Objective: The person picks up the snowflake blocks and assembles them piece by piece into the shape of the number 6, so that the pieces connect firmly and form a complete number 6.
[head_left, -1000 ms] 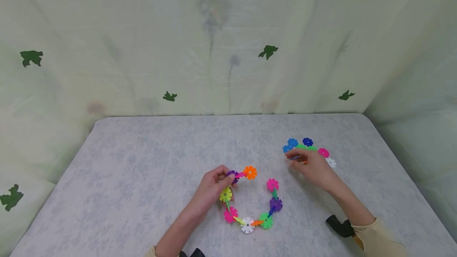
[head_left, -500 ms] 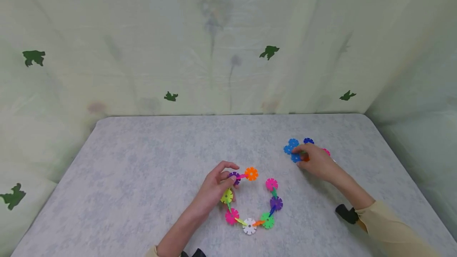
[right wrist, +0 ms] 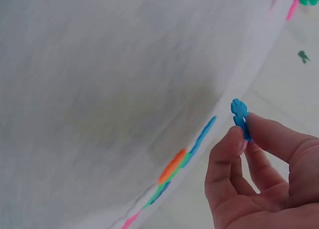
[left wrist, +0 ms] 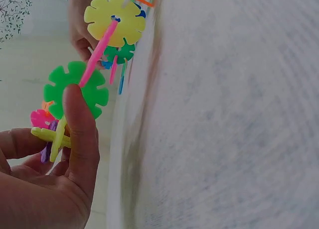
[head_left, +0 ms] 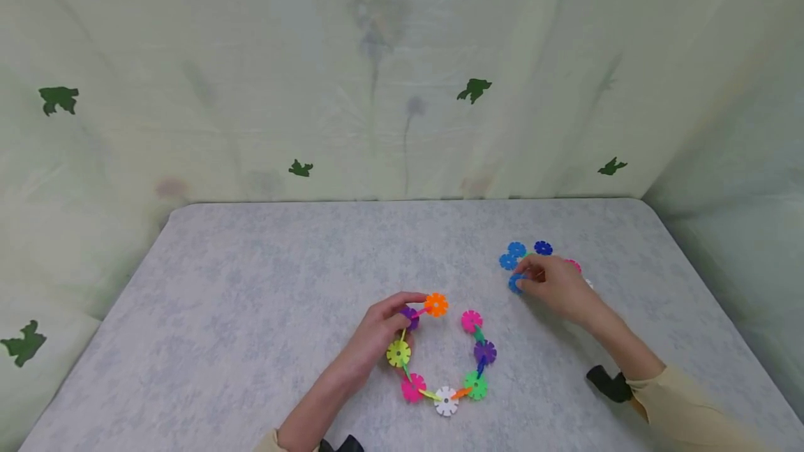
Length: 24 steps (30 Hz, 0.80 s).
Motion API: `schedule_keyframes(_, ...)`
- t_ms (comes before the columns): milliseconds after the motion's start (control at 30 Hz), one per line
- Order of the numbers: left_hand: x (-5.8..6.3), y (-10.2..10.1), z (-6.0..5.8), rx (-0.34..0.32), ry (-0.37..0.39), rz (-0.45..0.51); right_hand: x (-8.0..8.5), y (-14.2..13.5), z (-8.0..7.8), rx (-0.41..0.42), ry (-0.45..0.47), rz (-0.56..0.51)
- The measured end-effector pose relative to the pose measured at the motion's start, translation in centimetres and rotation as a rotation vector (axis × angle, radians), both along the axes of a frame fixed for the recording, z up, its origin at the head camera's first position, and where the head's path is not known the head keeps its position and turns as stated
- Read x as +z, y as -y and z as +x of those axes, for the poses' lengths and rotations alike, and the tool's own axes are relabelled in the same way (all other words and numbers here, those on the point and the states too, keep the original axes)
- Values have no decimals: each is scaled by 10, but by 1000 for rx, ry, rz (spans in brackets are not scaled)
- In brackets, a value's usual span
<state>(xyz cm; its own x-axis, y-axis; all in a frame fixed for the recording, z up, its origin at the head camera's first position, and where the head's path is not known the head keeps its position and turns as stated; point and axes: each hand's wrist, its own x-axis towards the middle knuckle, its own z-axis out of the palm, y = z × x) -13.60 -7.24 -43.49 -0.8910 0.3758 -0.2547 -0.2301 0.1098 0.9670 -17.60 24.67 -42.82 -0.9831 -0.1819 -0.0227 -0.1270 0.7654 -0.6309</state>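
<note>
A curved chain of slotted plastic snowflake discs, its white disc [head_left: 447,401] nearest me, stands in an open ring on the table. My left hand [head_left: 373,337] holds the chain's left side near a purple disc [head_left: 410,318], beside the orange end disc [head_left: 436,304]. In the left wrist view, its thumb [left wrist: 79,134] lies against a green disc [left wrist: 55,89]. My right hand [head_left: 559,288] pinches a loose blue snowflake disc [head_left: 516,284] between thumb and fingertips. The right wrist view shows this blue disc [right wrist: 240,118] nearly edge-on, above the table.
Several loose discs lie around the right hand, partly covered by it: light blue discs [head_left: 511,257], a dark blue one [head_left: 543,247] and a pink one [head_left: 572,266]. The grey table [head_left: 251,298] reaches back to a pale curtain [head_left: 251,89].
My right hand has come down to the loose discs and now pinches a blue one, drawn slightly toward me. The left hand's grip has shifted, and the chain has tilted a little.
</note>
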Motion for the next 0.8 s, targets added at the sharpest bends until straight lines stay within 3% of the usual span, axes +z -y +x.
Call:
schedule_keyframes(200, 1, -2, 1, 15, 5, -24, 4, 23, 19, -22, -55, -148)
schedule_keyframes(500, -4, -7, 2, 28, -59, -95, 10, 68, 44, -22, -3, -393)
schedule_keyframes(800, -2, -8, 3, 34, -20, -56, 11, 93, 55, -55, 79, -474)
